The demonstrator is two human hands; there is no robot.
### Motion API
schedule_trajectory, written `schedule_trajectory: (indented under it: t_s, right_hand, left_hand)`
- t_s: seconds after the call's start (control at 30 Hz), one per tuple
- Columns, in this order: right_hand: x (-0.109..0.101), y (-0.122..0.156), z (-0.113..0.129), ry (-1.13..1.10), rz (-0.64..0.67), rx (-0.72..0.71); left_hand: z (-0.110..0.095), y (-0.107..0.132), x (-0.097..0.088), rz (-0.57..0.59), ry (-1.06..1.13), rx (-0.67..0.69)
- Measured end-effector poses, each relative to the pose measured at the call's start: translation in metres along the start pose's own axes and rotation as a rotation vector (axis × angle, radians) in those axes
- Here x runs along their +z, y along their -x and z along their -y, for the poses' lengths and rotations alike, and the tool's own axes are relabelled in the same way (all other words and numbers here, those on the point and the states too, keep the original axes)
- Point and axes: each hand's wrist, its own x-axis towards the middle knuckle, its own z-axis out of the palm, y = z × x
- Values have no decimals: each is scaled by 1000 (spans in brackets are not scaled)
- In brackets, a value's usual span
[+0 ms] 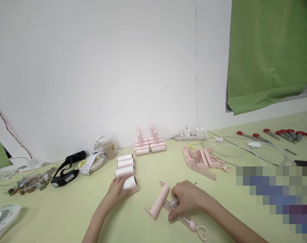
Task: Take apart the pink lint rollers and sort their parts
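Observation:
My left hand (118,193) is closed around the nearest white sticky-paper roll (130,183), at the front of a short row of white rolls (124,171). To the right, my right hand (187,199) grips a clear plastic handle (186,221) with a pink end cap and a heart-shaped loop (202,233). The handle's other end meets a pink lint roller frame (160,201), which lies tilted on the table. A thin metal tip sticks out behind my right knuckles; my fingers hide the rest of it.
Finished-looking pink lint rollers (150,145) stand by the wall. Pink frames (200,158) and a clear handle (204,172) lie at right. Beyond are a power strip (190,137), white cables (234,155) and red-handled tools (282,133). A black strap (67,170) and wrapped food bowl (95,163) sit left.

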Motion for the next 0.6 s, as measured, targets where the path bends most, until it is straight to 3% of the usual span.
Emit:
schedule_trajectory:
  t_s: [0.1,0.17,0.23,0.3,0.33,0.43,0.5,0.6]
  right_hand:
    - [6,-3,4,81,47,33]
    - [3,-5,2,100,6,54]
    - [-4,-6,-3,124,-88,51]
    - [-11,-4,-7,162,-187,-5]
    - [-13,-3,-9,188,-227,-49]
    - [-12,3,-12,282,-308,-154]
    - [-8,7,-14,313,-316,-173]
    - [-4,10,-17,283,-282,-220]
  left_hand:
    - [31,5,8,-220,-45,-13]
    - [32,-2,9,-404,-95,29]
    - [16,-11,12,-544,-67,64]
    - [-15,-18,21,-546,118,31]
    - [-34,-20,29,-436,266,-4]
    - [-87,-21,59,136,714,-127]
    - [-110,-18,74,256,829,-183]
    - [-121,-15,78,319,915,-154]
